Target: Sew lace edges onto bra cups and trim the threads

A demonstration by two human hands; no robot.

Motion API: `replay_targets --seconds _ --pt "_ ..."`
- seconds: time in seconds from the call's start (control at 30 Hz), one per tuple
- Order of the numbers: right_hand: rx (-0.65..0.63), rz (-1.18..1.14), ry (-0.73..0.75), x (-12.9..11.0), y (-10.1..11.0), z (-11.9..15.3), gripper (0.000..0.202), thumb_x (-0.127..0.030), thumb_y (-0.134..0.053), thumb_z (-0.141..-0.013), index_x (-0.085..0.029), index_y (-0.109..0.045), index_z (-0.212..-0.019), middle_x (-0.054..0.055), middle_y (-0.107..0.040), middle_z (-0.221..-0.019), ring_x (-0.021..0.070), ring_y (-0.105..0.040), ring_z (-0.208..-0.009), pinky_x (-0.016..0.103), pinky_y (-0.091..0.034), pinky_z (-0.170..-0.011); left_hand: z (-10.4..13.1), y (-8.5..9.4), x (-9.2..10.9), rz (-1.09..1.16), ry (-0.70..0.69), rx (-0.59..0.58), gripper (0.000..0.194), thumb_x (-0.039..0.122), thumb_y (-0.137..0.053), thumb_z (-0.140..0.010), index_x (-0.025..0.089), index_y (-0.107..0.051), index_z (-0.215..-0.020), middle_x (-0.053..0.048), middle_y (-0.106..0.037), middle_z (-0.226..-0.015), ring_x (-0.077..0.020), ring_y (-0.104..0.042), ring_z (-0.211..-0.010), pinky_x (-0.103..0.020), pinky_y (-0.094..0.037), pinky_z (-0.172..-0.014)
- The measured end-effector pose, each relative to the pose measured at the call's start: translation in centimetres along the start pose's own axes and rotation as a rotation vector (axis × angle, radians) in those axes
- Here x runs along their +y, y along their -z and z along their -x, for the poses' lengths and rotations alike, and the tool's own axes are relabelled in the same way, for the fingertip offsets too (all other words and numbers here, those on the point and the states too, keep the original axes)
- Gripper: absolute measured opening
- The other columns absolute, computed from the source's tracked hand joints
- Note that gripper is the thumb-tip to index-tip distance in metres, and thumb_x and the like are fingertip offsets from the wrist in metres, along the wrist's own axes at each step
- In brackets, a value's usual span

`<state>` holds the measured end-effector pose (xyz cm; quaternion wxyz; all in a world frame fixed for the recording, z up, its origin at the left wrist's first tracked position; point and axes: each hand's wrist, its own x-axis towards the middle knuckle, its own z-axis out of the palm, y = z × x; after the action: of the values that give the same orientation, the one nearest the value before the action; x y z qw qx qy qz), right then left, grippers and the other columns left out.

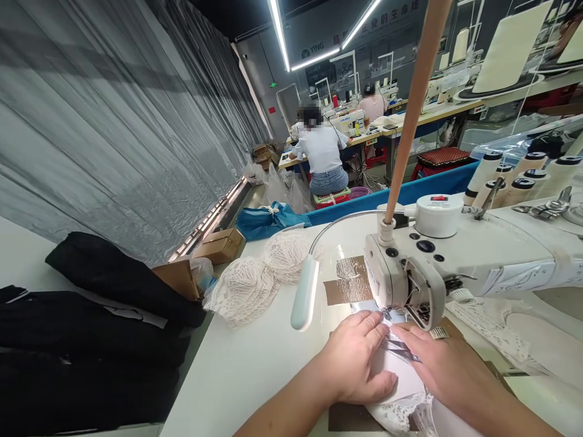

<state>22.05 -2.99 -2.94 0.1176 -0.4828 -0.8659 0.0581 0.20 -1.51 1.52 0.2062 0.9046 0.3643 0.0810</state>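
Observation:
My left hand (359, 358) lies flat on a white bra-cup-like piece (401, 379), its fingers reaching to the needle area and its thumb spread apart. Across from it, my right hand (437, 361) rests on the piece's right side with fingers stretched forward. Between the hands, dark narrow strips show near the shiny plate, too unclear to name. White lace trim (405, 413) hangs along the near edge of the piece. The head of a white sewing machine (382, 273) stands directly above my fingertips. The needle point is hidden.
Stacked lace cups (246, 285) lie on the white table (255, 364) to the left. A lamp (305, 294) hangs on a bent neck beside the machine. More lace pieces (501, 328) are at right. Thread cones (519, 182) stand behind. A co-worker (321, 149) sits farther back.

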Motion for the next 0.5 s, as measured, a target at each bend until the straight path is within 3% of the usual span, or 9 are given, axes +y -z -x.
replay_targets --seconds 0.13,0.3,0.43,0.5 --pt "0.014 -0.01 -0.018 -0.2 0.42 -0.18 0.057 -0.012 -0.04 -0.074 -0.018 -0.062 -0.126 0.008 -0.075 -0.107 0.0247 -0.074 -0.074 0.036 -0.059 -0.058 0.08 -0.03 0.03 -0.006 0.002 0.001 0.074 0.051 -0.056 -0.083 0.009 -0.044 -0.142 -0.018 -0.041 -0.149 -0.0335 -0.038 -0.137 -0.045 -0.027 -0.117" --pt "0.061 0.0 -0.015 -0.18 1.0 -0.2 0.05 -0.014 -0.041 -0.076 -0.017 -0.066 -0.119 0.005 -0.076 -0.082 0.0251 -0.071 -0.061 0.035 -0.055 -0.047 0.46 -0.34 0.15 0.013 -0.02 0.01 0.074 0.049 -0.055 -0.082 0.01 -0.043 -0.143 -0.017 -0.038 -0.151 -0.0345 -0.034 -0.139 -0.045 -0.027 -0.117" --pt "0.179 0.059 0.059 -0.36 0.88 -0.56 0.056 -0.01 -0.042 -0.071 -0.019 -0.065 -0.121 0.007 -0.076 -0.104 0.0245 -0.073 -0.069 0.033 -0.055 -0.047 0.49 -0.63 -0.08 0.026 -0.035 -0.003 0.077 0.048 -0.057 -0.08 0.01 -0.041 -0.144 -0.018 -0.037 -0.151 -0.0337 -0.034 -0.14 -0.044 -0.027 -0.117" --pt "0.212 0.094 0.03 -0.52 0.74 -0.82 0.055 -0.008 -0.043 -0.068 -0.021 -0.068 -0.115 0.006 -0.076 -0.101 0.0253 -0.073 -0.068 0.033 -0.055 -0.047 0.45 -0.63 -0.19 0.029 -0.043 -0.008 0.077 0.049 -0.057 -0.08 0.009 -0.041 -0.144 -0.018 -0.036 -0.152 -0.0334 -0.033 -0.141 -0.043 -0.027 -0.117"
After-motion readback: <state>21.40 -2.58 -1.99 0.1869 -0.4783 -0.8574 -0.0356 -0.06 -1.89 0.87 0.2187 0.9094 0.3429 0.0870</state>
